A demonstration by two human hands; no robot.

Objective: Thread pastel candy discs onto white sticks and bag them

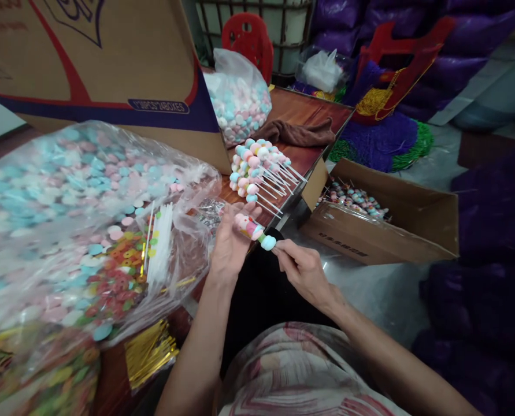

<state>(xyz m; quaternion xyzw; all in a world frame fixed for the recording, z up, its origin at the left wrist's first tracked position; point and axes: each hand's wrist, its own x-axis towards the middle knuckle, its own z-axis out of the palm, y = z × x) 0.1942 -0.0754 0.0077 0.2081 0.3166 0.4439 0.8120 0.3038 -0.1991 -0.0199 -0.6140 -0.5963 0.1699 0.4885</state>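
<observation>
My left hand [231,245] is closed round the upper part of a candy skewer [254,230] with pink, white and blue sweets on it. My right hand [301,267] pinches the skewer's lower end just below a blue sweet. Both hands are at the table's front edge, above my lap. Just beyond them lies a pile of finished candy skewers [257,167] on the wooden table [303,112], sticks pointing right. A bundle of white sticks [160,245] lies inside the plastic bag to the left.
A big clear bag of pastel sweets [66,190] and ring candies [118,277] fills the left. Another bag of sweets [240,107] and a brown cloth [300,133] lie further back. An open cardboard box [396,214] with skewers stands on the floor right. Gold twist ties [148,352] lie below.
</observation>
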